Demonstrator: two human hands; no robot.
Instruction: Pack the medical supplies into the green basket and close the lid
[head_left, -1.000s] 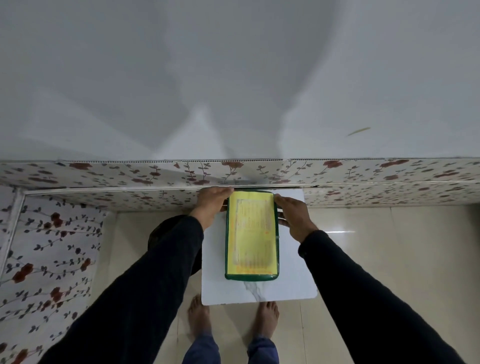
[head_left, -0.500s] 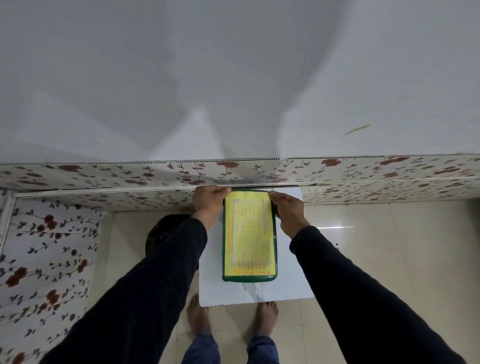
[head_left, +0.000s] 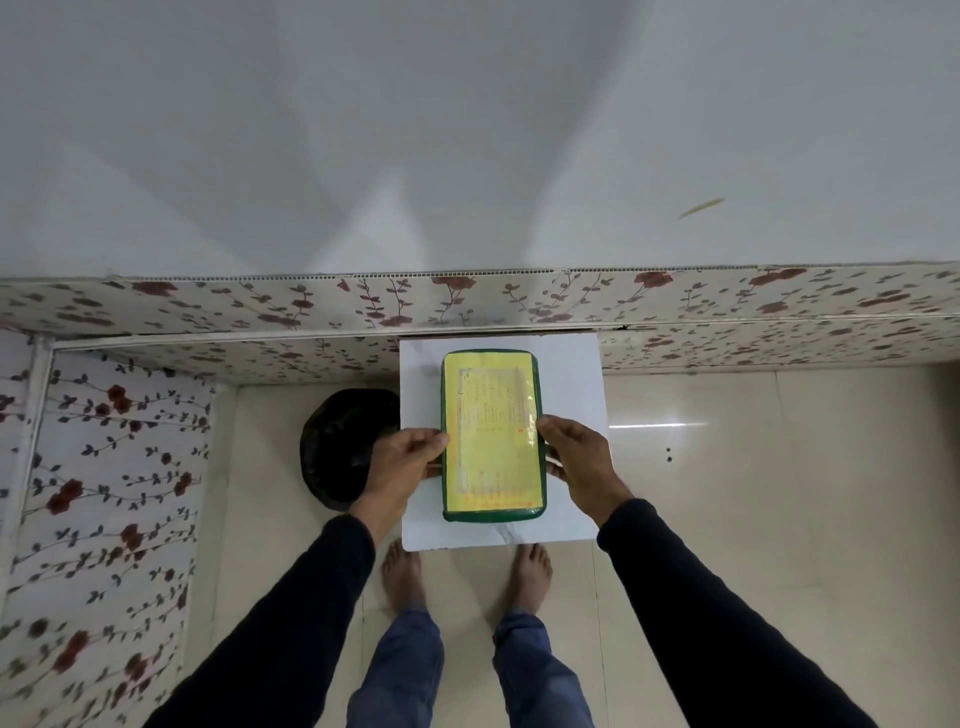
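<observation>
The green basket (head_left: 540, 415) stands on a small white table (head_left: 571, 374), long side pointing away from me. A yellow lid (head_left: 491, 441) with printed text covers its whole top, so nothing inside shows. My left hand (head_left: 405, 460) presses against the basket's left side at about mid-length, fingers curled at the rim. My right hand (head_left: 576, 457) holds the right side opposite it, thumb on the lid's edge. No loose medical supplies are visible.
The white table stands against a floral-patterned wall panel (head_left: 467, 301). A black round object (head_left: 348, 447) sits on the floor left of the table. My bare feet (head_left: 402, 577) stand on beige floor tiles just before the table's near edge.
Both hands have slid from the basket's far corners toward me, to the middle of its long sides. The basket stays in place with its lid on.
</observation>
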